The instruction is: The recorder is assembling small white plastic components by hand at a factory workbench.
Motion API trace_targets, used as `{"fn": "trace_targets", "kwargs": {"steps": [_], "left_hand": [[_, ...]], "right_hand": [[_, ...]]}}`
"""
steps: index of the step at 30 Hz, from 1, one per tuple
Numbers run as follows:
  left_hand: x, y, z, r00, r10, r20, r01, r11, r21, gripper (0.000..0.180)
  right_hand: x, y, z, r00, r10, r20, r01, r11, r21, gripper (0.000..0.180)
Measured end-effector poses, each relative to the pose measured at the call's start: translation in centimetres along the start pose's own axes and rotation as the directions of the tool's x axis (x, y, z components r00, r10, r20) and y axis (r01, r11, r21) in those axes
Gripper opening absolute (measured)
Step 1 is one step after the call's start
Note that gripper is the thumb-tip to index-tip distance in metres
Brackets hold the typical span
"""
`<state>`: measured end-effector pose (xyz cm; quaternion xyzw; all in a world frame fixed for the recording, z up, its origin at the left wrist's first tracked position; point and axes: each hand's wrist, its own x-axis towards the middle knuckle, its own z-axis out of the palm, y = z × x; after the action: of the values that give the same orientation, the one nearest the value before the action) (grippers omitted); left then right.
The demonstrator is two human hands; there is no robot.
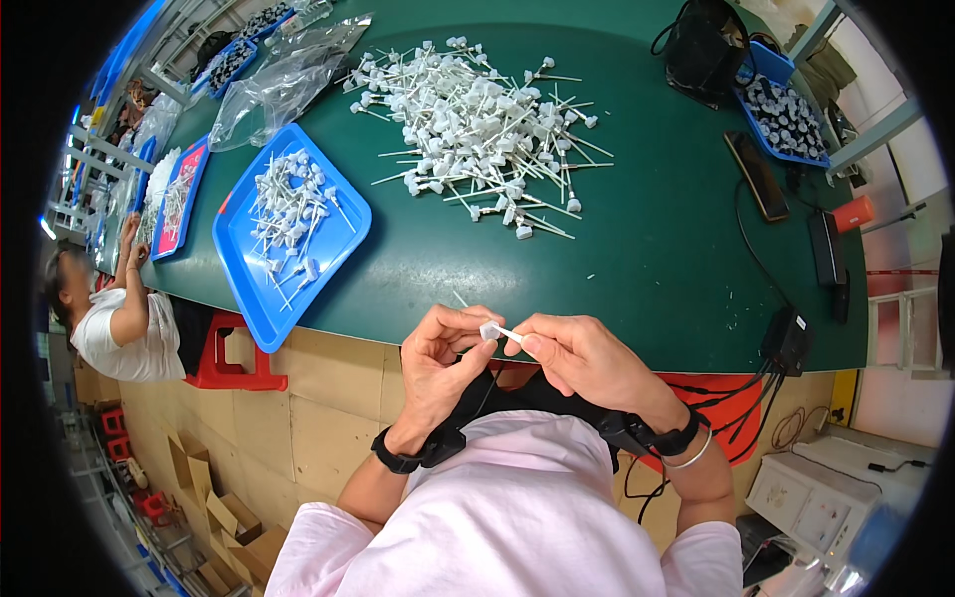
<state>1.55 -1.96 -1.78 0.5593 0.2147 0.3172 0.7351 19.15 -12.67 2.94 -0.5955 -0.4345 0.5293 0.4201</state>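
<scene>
Two hands: left hand (438,353) and right hand (577,358), both raised at the near table edge, fingertips meeting over one small part
Held part: white cap-and-tube piece (494,331), small blocky white head with a thin white stem; left thumb and fingers pinch the head, right thumb and forefinger pinch the stem, just above the edge of the green table (657,249)
Wrists: one black band on each; right one also has a thin silver bangle (693,456)
Big pile: loose heap of the same white parts (477,129) on the table's far middle, too many to count
Blue tray (343,239): one, near left, holds a few dozen of the white stemmed parts, spread loosely
Pink-lined tray (179,199): one, further left, white parts inside, count unclear
Blue bin (786,119): one, far right, filled with small grey-white pieces
Plastic bags (279,80): clear, crumpled, far left, contents cannot be made out
Black bag (706,45): one, far end
Phone (758,176): one, dark, flat on the table right of the heap
Other person (119,318): seated at left, arms up on the table
Red stool (234,358): one, under the table
</scene>
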Motion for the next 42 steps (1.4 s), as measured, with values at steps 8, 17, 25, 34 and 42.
{"fn": "trace_targets", "kwargs": {"steps": [8,17,25,34,42], "left_hand": [[0.1,-0.3,-0.9,0.996,0.026,0.090,-0.022,0.999,-0.039,0.022],[0.1,0.0,-0.3,0.986,-0.168,-0.005,0.165,0.975,-0.145,0.019],[0.2,-0.1,-0.4,0.983,-0.183,0.030,0.185,0.962,-0.200,0.020],[0.0,0.0,0.0,0.981,-0.196,0.000,0.194,0.971,-0.141,0.018],[0.1,0.6,0.1,0.972,-0.234,0.018,0.234,0.961,-0.148,0.020]], "right_hand": [[0.3,-0.1,-1.1,0.973,0.108,0.204,-0.151,0.967,0.207,0.032],[-1.4,-0.6,1.2,0.922,-0.343,-0.180,0.172,0.780,-0.602,0.018],[-1.4,-0.1,2.3,0.843,-0.500,-0.200,0.158,0.585,-0.795,0.020],[-1.6,-0.1,2.6,0.869,-0.457,-0.191,0.133,0.587,-0.798,0.019],[-1.3,-0.1,2.1,0.864,-0.465,-0.194,0.197,0.666,-0.720,0.017]]}}
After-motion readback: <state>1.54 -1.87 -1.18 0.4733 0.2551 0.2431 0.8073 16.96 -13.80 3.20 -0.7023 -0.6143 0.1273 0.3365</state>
